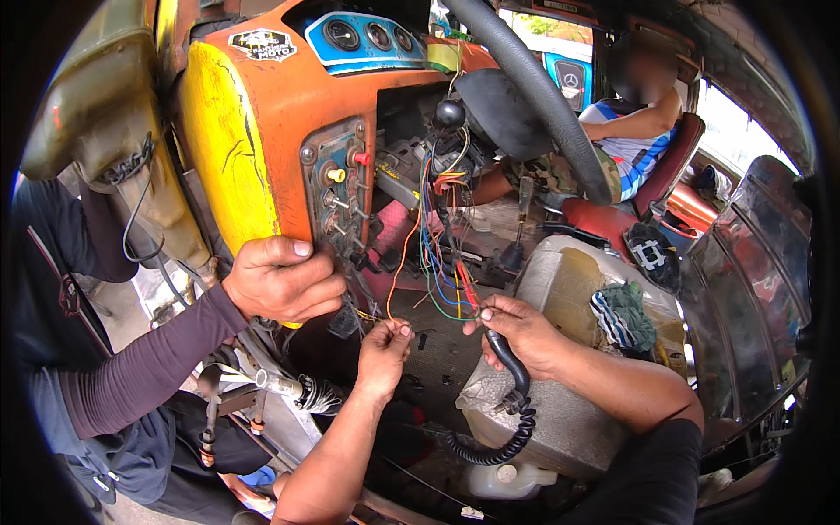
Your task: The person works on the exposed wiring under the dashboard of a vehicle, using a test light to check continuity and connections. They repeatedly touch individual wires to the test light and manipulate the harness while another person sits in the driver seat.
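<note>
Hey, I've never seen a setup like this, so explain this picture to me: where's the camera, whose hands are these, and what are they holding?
There's no robot here, just a person with bare hands. The one picture comes from a fisheye camera on their head, looking down, so edges bend. It shows a vehicle's cab, with a steering wheel and an orange dashboard. The wearer's left hand pinches an orange wire between its fingertips. The right hand grips a black cable with a coiled section. Beside it, a crumpled green-and-striped cloth lies on a plastic-covered surface. The hand in the dark sleeve at left is a co-worker's. Another person sits further back.
</note>
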Tool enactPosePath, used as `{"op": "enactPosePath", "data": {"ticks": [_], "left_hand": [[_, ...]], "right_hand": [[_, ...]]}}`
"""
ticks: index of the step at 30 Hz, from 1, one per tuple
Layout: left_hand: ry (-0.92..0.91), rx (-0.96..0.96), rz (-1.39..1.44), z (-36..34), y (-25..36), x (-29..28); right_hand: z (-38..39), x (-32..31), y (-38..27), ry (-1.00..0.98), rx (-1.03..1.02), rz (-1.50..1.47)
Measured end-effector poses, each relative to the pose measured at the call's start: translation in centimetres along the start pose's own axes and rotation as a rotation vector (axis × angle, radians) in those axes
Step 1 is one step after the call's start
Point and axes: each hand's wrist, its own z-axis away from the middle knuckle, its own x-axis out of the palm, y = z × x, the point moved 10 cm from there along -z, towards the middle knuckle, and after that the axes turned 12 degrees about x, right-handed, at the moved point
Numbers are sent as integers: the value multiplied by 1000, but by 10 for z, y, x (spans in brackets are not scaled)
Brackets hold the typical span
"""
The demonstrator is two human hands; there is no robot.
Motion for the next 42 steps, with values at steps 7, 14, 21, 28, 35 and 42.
{"op": "enactPosePath", "data": {"ticks": [7,14,21,28,35,42], "left_hand": [[-47,15,30,8,3,-4],[-75,21,-5,10,7,-2],[-116,48,18,14,13,3],[-73,41,8,15,13,-3],[-63,57,6,14,15,-4],[-84,66,11,14,13,-3]], "right_hand": [[-6,0,3,-11,24,3],[-4,0,3,-2,24,24],[-5,-1,4,5,33,40],[-5,1,3,-8,31,25],[-5,2,3,-13,39,24],[-5,1,4,-1,47,29]]}}
